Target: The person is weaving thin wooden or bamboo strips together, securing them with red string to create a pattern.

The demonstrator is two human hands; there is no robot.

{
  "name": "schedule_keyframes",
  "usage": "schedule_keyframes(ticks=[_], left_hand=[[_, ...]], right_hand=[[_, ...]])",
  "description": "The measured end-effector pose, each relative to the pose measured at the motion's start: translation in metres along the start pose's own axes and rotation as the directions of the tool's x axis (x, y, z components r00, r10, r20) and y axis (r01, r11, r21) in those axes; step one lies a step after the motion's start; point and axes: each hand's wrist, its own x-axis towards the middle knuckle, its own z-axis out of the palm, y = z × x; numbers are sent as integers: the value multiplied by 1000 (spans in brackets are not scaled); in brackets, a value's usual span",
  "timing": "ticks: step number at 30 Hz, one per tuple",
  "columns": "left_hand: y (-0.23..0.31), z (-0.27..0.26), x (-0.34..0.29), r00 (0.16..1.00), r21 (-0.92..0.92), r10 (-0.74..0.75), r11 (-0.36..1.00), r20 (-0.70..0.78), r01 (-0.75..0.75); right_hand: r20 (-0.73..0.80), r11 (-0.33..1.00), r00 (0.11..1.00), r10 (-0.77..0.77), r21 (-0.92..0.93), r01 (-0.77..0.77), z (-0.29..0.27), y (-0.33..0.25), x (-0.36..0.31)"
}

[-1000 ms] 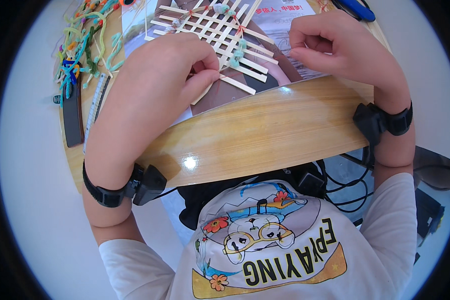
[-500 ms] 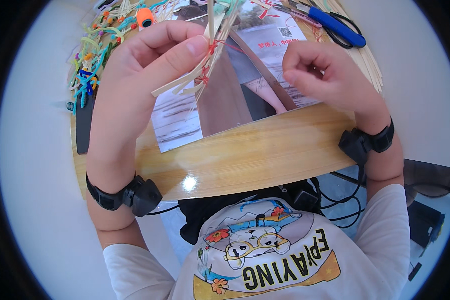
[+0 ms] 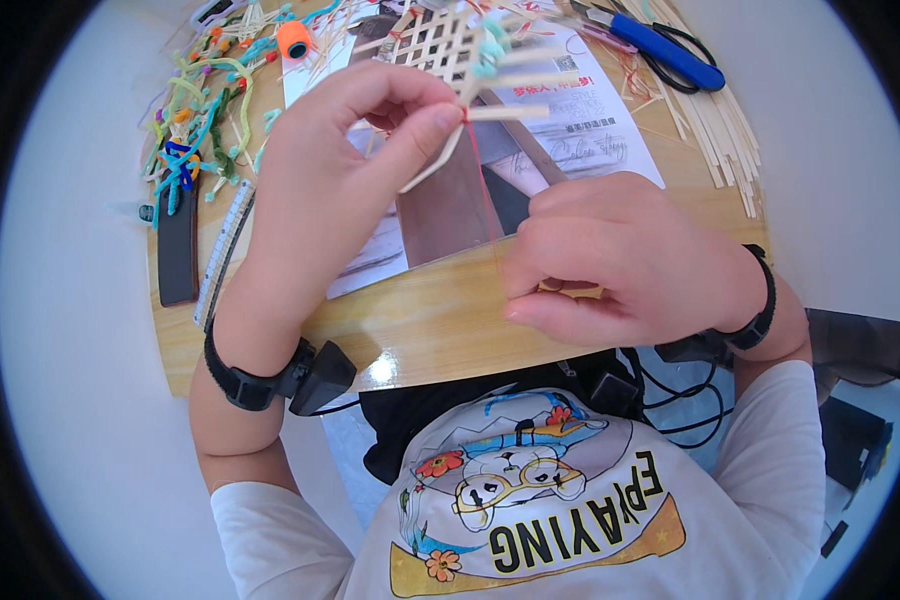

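Toward five o'clock, the white shirt (image 3: pixel 535 485) carries one line of large black capitals (image 3: pixel 575 510) edged in yellow, seen upside down and slanting over a gold panel. Toward one o'clock, the glossy printed sheet (image 3: pixel 435 215) on the table (image 3: pixel 440 325) bears a short row of bold red Chinese characters (image 3: pixel 553 87), with a small dark printed row (image 3: pixel 590 125) and looping grey script (image 3: pixel 595 152) below it. Toward nine o'clock, a clear ruler (image 3: pixel 225 255) shows graduation marks, any figures too small to read.
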Motion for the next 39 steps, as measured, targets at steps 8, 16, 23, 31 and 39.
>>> schedule_keyframes(ticks=[8, 16, 23, 31, 39], left_hand=[[-8, 12, -8, 944, 285, 243, 910, 225, -302], [-15, 22, -8, 879, 322, 214, 872, 426, -368], [-19, 23, -8, 877, 314, 187, 884, 442, -347], [-24, 33, -6, 933, 228, 113, 953, 341, -198], [-29, 38, -7, 958, 243, -2, 968, 287, -70]], right_hand=[[-56, 975, 980, 192, -103, -197, -28, -8, 12], [-216, 917, 892, 398, 55, -396, -28, 37, 7], [-233, 917, 889, 394, 35, -397, -25, 60, 4], [-273, 934, 899, 343, 3, -356, -21, 72, 3], [-301, 935, 892, 336, -3, -353, -14, 56, 6]])
